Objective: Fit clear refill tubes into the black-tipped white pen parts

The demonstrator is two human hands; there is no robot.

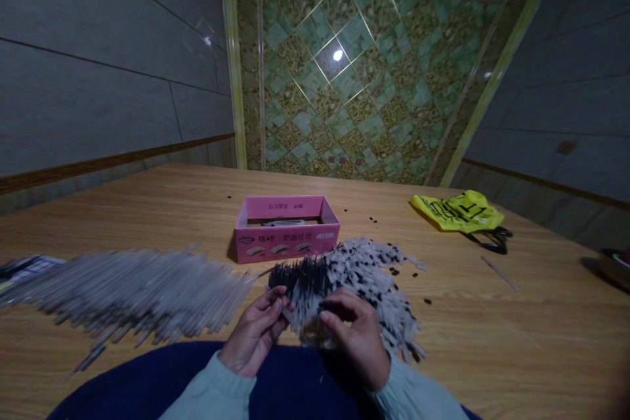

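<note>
My left hand (258, 331) is closed in a pinch, with a thin translucent piece (287, 314) between its fingertips. Just across from it, my right hand (361, 335) curls its thumb and fingers together; a small dark thing seems to be at the tips, too small to name. Both hands are over the near edge of a heap of short translucent pieces with black ends (367, 269). Beside that heap, several dark-tipped pieces (302, 275) lie lined up. A broad layer of long, clear thin tubes (142, 289) spreads to the left of my left hand.
An open pink box (288, 246) with a few thin sticks inside stands behind the heap. At the right lie a yellow bag (460, 211), a black strap-like thing (492, 239) and one loose tube (499, 272). Small black bits dot the wooden table (492, 335).
</note>
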